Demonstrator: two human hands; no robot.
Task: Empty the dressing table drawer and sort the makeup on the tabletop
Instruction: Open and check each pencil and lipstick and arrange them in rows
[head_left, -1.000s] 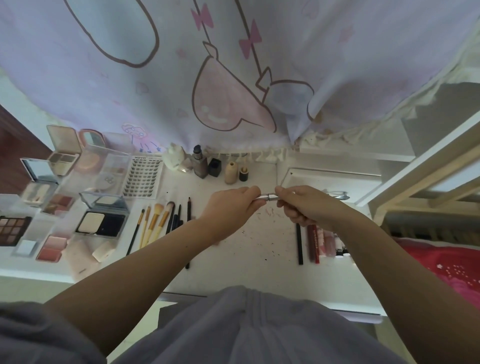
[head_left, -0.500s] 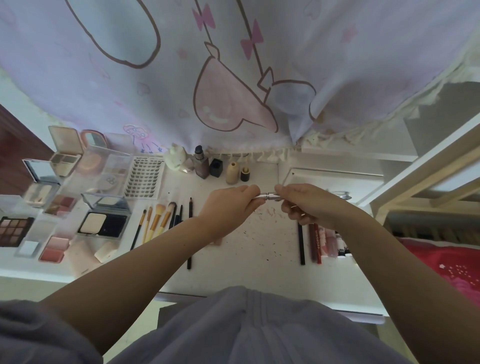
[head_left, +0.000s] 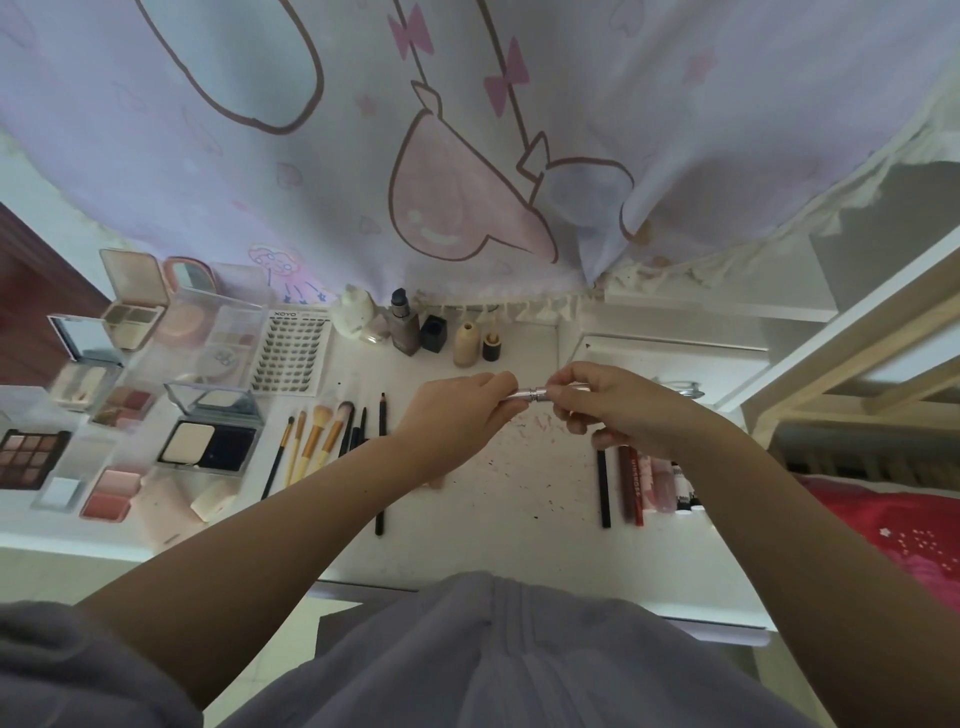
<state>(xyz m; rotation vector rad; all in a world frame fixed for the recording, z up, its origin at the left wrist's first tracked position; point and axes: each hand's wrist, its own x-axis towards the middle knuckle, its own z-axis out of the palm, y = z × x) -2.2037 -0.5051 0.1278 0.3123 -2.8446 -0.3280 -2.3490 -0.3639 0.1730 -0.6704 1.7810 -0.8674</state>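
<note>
Both grips, left hand (head_left: 457, 410) and right hand (head_left: 618, 405), pinch one silver tube (head_left: 531, 395) above four yellow-handled brushes (head_left: 311, 441).

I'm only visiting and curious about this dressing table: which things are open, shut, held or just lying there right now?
Silver tube: held level above the tabletop, both hands on it.
Left hand: grips the tube's left end.
Right hand: pinches its right end.
Powder compact: lid up, open.
Eyeshadow palette: open, flat.
Brushes: lying in a row.
Brown pump bottle: upright.
</note>
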